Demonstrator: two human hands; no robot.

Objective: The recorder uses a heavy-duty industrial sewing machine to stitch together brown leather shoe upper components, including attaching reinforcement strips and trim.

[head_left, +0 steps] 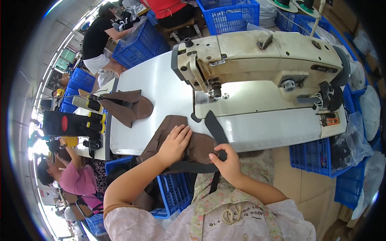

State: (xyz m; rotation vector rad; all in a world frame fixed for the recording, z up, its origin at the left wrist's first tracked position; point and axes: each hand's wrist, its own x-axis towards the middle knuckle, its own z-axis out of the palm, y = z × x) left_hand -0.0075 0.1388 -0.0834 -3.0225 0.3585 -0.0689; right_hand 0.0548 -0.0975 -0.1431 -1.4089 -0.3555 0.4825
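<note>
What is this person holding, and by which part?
The right hand pinches a black strip below its upper end, perhaps with the edge of the brown piece too; the left hand lies on that piece.

Two brown shoe uppers (203, 146), one cream sewing machine (257, 54), two green thread spools (284, 3)

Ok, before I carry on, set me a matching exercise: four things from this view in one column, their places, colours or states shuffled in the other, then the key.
Things:
1. left hand
2. right hand
3. sewing machine
4. farther brown piece

Places, colours or states:
A. cream-coloured
B. on the white table, no hand on it
C. laid palm down on the nearer brown piece
D. pinching the black strip between thumb and finger

Right pairs: 1-C, 2-D, 3-A, 4-B
</note>
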